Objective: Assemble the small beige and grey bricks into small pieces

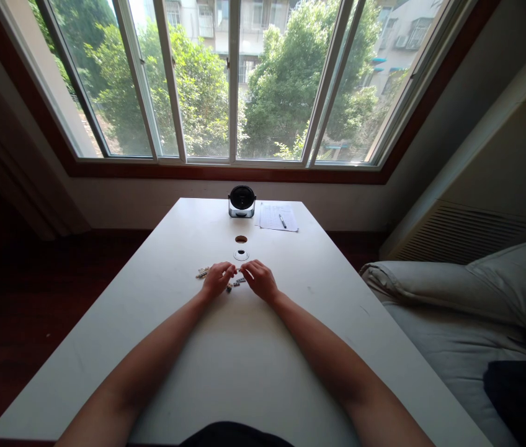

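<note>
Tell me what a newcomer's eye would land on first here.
The wide white-framed window across the far wall, full of green trees and pale apartment blocks, would draw the eye first. Below it, the bare left hand and bare right hand rest close together on a long white table among small scattered brown-and-grey pieces. At the table's far end sits a round black device in a silver stand.

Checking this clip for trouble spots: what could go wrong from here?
The small grey-and-brown pieces lie loose around the left hand and right hand, so a slight brush could scatter them. Being so small, they might also be fumbled and slide across the smooth white table, perhaps toward the round white disc.
</note>
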A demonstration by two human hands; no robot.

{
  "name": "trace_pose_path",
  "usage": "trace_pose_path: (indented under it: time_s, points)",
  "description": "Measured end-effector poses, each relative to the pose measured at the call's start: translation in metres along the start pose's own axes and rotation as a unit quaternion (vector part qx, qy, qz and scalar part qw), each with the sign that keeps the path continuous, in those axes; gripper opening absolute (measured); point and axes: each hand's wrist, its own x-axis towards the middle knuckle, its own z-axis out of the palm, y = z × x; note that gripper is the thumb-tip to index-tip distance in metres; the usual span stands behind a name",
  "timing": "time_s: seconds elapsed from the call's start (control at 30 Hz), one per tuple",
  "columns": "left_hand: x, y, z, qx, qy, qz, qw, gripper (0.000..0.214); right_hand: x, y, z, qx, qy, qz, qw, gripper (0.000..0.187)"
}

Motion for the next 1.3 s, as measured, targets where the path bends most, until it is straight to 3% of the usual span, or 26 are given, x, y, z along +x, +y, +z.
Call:
trace_pose_path:
  time_s: [0.4,0.77,1.0,1.3]
  points:
    - [-0.0012,0.0058,-0.0009,0.005,0.042,0.002,0.999,0.019,-0.0020,0.0031,0.0037,0.008,0.010,0.017,1.000,0.017]
    - [-0.0024,0.0075,-0.0016,-0.020,0.030,-0.010,0.999,0.022,-0.0014,0.0019,0.0026,0.036,0.023,0.024,0.999,0.009]
    - [-0.0024,0.0097,-0.0007,-0.025,0.034,-0.018,0.999,0.023,-0.0015,0.0016,0.0031,0.036,0.022,0.017,0.999,0.021]
    - [-0.0020,0.0046,0.0015,-0.014,0.022,-0.029,0.999,0.027,-0.0006,0.0004,0.0003,0.020,0.011,0.011,1.000,0.011]
